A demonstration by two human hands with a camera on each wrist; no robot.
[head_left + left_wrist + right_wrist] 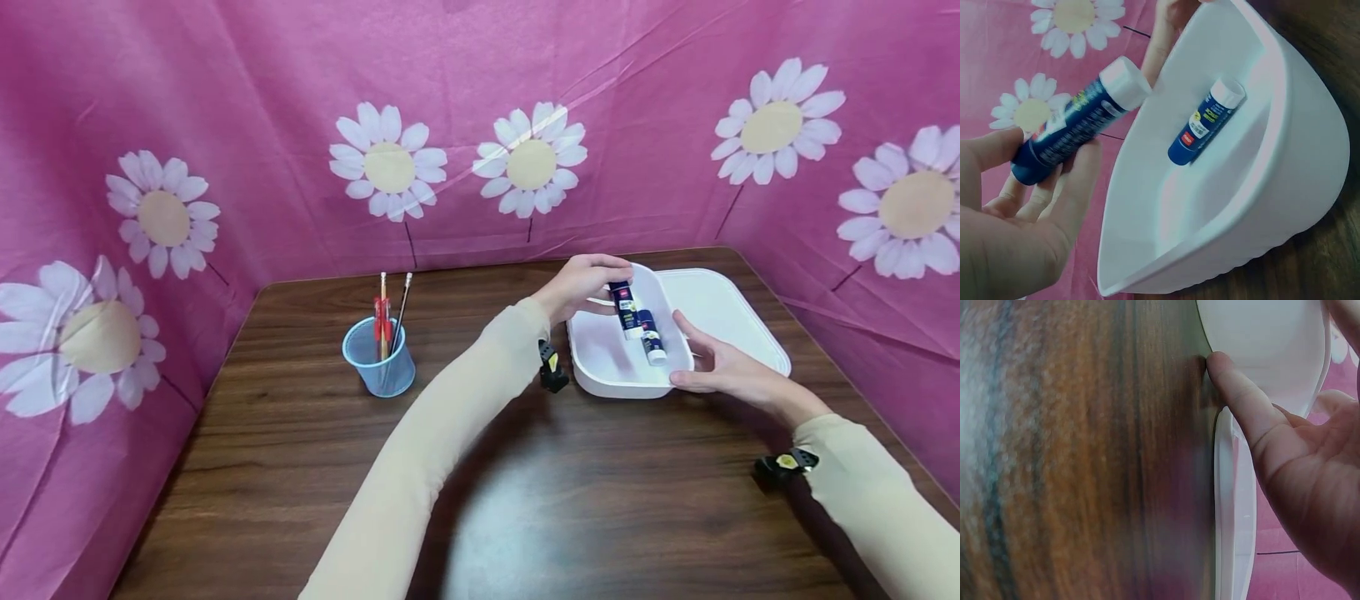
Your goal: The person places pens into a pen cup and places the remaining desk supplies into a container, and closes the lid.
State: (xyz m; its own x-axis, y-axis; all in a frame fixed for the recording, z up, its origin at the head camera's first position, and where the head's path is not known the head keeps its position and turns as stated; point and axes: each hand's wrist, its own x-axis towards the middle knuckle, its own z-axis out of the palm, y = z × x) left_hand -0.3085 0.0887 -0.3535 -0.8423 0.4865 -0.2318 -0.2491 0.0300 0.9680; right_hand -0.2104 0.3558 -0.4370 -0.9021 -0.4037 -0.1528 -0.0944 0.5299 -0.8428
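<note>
My left hand (581, 287) pinches a dark blue glue stick (625, 308) with a white cap between thumb and fingers. It is tilted above a white plastic box (600, 379) with rounded corners. Inside the box lies a second glue stick (1207, 122) of the same kind, apart from the held one in the left wrist view. My right hand (723, 367) holds the box at its right side, thumb near the front corner and a finger farther back along the wall. In the right wrist view the thumb (1241, 394) presses on the box's outer wall.
A flat white lid (723, 312) lies right of the box, partly behind it and my right hand. To the left stands a light blue mesh cup (386, 375) with pencils and a red pen. The wooden table (300, 500) ends at a pink daisy-print curtain (465, 67).
</note>
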